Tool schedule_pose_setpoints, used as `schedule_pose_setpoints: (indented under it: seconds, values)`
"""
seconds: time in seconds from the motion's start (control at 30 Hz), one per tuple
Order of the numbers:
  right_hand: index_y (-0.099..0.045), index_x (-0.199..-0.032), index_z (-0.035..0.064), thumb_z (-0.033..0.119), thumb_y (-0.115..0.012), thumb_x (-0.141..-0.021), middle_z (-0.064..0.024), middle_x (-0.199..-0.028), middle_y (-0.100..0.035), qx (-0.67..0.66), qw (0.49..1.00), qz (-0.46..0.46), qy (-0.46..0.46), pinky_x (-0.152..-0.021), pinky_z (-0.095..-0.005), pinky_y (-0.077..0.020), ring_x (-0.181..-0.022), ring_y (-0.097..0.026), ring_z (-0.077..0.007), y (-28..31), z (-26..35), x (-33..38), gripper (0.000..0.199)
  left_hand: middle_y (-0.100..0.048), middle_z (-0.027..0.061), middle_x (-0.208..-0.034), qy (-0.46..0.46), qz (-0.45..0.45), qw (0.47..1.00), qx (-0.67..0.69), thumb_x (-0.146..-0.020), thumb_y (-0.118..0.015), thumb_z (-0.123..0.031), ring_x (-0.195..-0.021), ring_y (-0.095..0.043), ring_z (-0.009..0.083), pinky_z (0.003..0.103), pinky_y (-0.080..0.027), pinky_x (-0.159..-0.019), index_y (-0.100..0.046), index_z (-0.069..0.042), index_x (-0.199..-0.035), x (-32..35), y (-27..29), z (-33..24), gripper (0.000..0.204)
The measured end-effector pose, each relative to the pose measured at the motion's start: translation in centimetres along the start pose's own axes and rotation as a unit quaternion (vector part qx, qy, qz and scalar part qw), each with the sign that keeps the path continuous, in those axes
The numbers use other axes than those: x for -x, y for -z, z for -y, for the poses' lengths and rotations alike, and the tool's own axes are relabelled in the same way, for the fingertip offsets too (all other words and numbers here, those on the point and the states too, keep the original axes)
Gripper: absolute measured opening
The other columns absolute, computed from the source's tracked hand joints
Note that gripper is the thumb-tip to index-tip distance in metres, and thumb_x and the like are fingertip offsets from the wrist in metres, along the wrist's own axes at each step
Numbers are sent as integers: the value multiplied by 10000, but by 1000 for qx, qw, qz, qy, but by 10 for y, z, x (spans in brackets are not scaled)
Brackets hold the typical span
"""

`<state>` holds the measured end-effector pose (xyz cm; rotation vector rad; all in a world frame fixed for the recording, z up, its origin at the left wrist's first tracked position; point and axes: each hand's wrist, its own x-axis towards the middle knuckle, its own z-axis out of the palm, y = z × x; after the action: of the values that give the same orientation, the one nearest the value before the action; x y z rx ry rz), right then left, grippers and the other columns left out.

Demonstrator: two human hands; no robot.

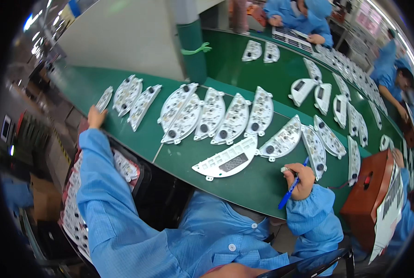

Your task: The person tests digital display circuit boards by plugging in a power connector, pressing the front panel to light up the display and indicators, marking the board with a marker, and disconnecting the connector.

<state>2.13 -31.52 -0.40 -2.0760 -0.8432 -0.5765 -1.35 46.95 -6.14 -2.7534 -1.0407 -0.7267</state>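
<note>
At the far left of the green bench, my left hand grips the near end of a narrow white circuit panel. My right hand is closed around a blue pen that slants down toward the bench's front edge. Something small and white shows at its fingertips, too small to name. Left of it lies a half-moon white panel with rectangular windows and a dark rectangle. Beyond run several half-moon circuit boards, such as one with a round black part and one angled nearer my right hand.
A bin of stacked white boards stands left of my lap. At the right is a brown box with printed sheets. A green post rises behind the bench. Co-workers in blue sit beyond the green conveyor, which carries more boards.
</note>
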Motion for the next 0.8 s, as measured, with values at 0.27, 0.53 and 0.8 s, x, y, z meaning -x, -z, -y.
schedule_pose_setpoints:
  seconds: [0.27,0.53,0.8]
  values:
    - [-642,-852,45,131,-732,-766,-109,-675,-638,-7,1000,9,-20,-510,-349,-445,-556,-608,-266,-3,-7,-4,151,-626,193,-1013,-38,-34,997,61,-890,-536,-218,-946,-565,403,480,-439,-826,-654,-42,-986,-29,-43,37,233]
    - [-659,-875,61,161,-727,-785,-81,-678,-646,-10,1000,6,-8,-533,-332,-430,-569,-609,-250,-1,-12,-3,151,-531,261,-1185,9,32,992,125,-786,-617,-609,-1110,-510,398,440,-389,-975,-627,18,-1128,-43,-53,21,713]
    - [-654,-881,50,150,-726,-784,-77,-655,-637,-37,999,10,20,-511,-332,-417,-548,-597,-236,-4,-11,-3,158,-590,333,-964,-67,81,978,181,-896,-574,-401,-939,-552,449,474,-428,-822,-625,67,-1079,-42,-59,46,505]
